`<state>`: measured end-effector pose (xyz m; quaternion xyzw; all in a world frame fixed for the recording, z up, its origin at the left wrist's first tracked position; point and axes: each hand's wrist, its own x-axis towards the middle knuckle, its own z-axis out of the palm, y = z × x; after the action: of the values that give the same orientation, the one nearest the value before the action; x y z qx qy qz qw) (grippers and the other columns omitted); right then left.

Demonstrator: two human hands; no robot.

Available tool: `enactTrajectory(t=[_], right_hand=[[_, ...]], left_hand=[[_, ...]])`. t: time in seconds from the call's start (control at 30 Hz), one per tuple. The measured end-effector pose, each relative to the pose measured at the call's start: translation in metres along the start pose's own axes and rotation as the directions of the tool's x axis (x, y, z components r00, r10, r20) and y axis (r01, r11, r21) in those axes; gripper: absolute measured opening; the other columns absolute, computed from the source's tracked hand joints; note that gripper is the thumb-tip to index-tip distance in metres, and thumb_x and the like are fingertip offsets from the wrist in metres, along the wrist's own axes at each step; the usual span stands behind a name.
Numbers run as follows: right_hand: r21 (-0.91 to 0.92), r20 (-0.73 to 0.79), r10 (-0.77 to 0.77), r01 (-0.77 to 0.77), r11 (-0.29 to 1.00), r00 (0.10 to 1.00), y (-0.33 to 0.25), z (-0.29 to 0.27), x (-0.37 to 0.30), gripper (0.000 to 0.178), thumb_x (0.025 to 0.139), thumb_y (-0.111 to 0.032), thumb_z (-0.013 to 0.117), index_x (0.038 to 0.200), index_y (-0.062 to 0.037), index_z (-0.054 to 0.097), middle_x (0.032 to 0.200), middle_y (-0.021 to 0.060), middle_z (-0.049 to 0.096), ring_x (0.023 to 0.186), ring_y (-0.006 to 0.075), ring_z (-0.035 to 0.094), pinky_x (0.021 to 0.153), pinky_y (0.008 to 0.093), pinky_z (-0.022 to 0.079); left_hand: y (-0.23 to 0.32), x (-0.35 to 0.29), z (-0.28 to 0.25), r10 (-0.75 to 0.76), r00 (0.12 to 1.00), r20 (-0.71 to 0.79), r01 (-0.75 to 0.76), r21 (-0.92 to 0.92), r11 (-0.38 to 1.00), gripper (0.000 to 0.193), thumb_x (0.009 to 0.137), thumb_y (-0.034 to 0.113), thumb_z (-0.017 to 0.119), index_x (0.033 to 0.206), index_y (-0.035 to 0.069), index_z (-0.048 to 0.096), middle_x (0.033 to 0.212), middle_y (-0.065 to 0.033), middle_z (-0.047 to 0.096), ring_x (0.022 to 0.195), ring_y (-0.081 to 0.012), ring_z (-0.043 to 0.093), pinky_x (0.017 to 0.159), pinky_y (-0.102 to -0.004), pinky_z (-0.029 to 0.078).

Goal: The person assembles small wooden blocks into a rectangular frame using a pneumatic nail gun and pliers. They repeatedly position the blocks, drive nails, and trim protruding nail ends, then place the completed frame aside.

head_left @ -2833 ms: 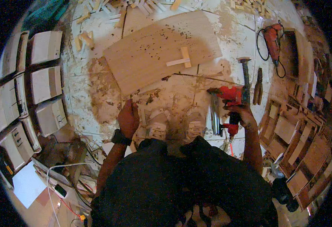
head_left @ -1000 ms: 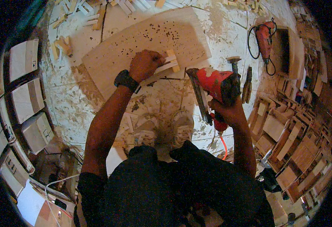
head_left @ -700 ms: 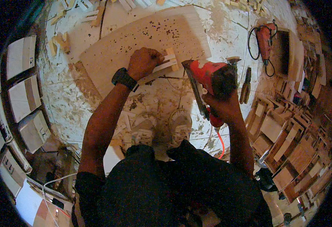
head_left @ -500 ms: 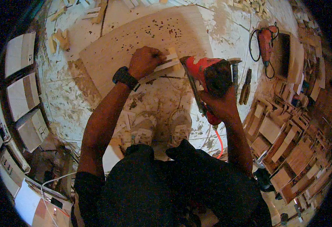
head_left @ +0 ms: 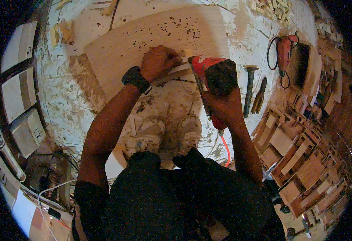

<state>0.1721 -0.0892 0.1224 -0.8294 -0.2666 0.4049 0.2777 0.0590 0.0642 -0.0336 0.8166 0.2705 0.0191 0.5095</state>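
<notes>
My left hand (head_left: 160,63), with a dark watch on the wrist, is closed on thin pale wood strips (head_left: 180,69) at the near edge of a broad wooden board (head_left: 123,56). My right hand (head_left: 225,105) grips a red and black nail gun (head_left: 215,72) by its handle. The gun's nose is beside the strips' right end; whether it touches them I cannot tell. From the handle's base an orange hose (head_left: 227,148) runs back toward me. Dark specks are scattered over the board's far part.
Right of the nail gun lie a hammer (head_left: 249,90) and a slim dark hand tool (head_left: 259,96). Farther right is a red power tool (head_left: 285,52) with a black cord. Wood offcuts (head_left: 300,156) pile along the right; pale panels (head_left: 20,94) line the left. My shoes (head_left: 149,130) are below the board.
The nail gun and my right hand have shifted a little left, nearer my left hand, uncovering the hammer. My left hand has moved slightly right along the strips. The whole view has shifted slightly.
</notes>
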Motion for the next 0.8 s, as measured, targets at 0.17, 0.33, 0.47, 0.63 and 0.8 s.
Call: enactTrajectory(t=[0.17,0.33,0.47,0.63,0.8], right_hand=[[-0.012,-0.052,0.037,-0.037,0.999,0.998,0.007,0.005,0.001,0.027,0.064,-0.010,0.065,0.090,-0.0037,0.060,0.083,0.0044,0.062,0.070,0.0154,0.057,0.064,0.0314,0.047],[0.006,-0.056,0.060,-0.060,0.998,0.997,0.013,0.008,0.000,0.031,0.064,-0.008,0.065,0.094,-0.0038,0.059,0.090,0.0050,0.062,0.075,0.0162,0.057,0.068,0.0319,0.047],[-0.002,-0.056,0.064,-0.064,0.998,0.996,0.011,0.008,-0.002,0.032,0.065,-0.007,0.064,0.096,-0.0033,0.058,0.095,0.0061,0.062,0.079,0.0165,0.058,0.071,0.0328,0.047],[-0.057,-0.044,0.083,-0.086,0.995,0.996,0.007,0.012,-0.002,0.034,0.066,-0.011,0.067,0.099,-0.0027,0.058,0.094,0.0092,0.064,0.081,0.0203,0.061,0.074,0.0347,0.049],[-0.200,-0.120,-0.148,0.122,0.972,0.982,0.009,0.014,-0.003,0.034,0.071,-0.021,0.072,0.098,-0.0043,0.060,0.086,0.0112,0.067,0.076,0.0236,0.064,0.071,0.0353,0.051]], left_hand=[[0.003,-0.001,-0.002,-0.100,0.993,0.060,0.105,-0.080,0.991,0.026,0.076,0.032,0.063,0.082,0.007,0.071,0.071,-0.0146,0.066,0.063,-0.0312,0.063,0.065,-0.0410,0.051],[-0.001,0.001,0.000,-0.046,0.998,0.031,0.048,-0.066,0.997,0.027,0.076,0.032,0.063,0.082,0.007,0.071,0.072,-0.0139,0.066,0.065,-0.0309,0.064,0.067,-0.0410,0.051],[-0.005,0.001,0.003,-0.051,0.998,0.044,0.053,-0.057,0.997,0.027,0.077,0.032,0.062,0.082,0.007,0.071,0.074,-0.0151,0.066,0.067,-0.0317,0.063,0.068,-0.0420,0.051],[-0.004,0.001,0.005,0.028,0.999,-0.020,-0.028,0.010,1.000,0.028,0.077,0.033,0.062,0.080,0.007,0.071,0.072,-0.0160,0.065,0.066,-0.0331,0.062,0.069,-0.0426,0.050],[-0.001,0.000,0.003,-0.007,1.000,0.028,0.007,-0.007,1.000,0.027,0.078,0.033,0.061,0.078,0.007,0.071,0.068,-0.0155,0.064,0.063,-0.0337,0.062,0.068,-0.0430,0.050]])
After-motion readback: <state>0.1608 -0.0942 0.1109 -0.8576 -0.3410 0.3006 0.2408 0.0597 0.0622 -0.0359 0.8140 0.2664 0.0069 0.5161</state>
